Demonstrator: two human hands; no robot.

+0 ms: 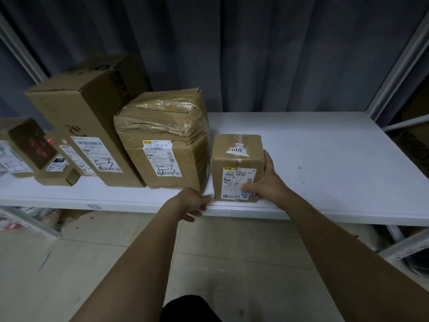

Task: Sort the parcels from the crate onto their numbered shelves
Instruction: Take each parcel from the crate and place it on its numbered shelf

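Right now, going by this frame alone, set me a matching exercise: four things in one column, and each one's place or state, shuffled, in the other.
Things
1. small box
2. tape-wrapped box
3. tall box
4. left hand

Places or states
A. tallest in the row, left of the wrapped one
B. at the front edge of the shelf, holding nothing
C. gripped at its right side by the right hand
D. shiny tape across its top, between two other boxes

Pairs: 1-C, 2-D, 3-A, 4-B
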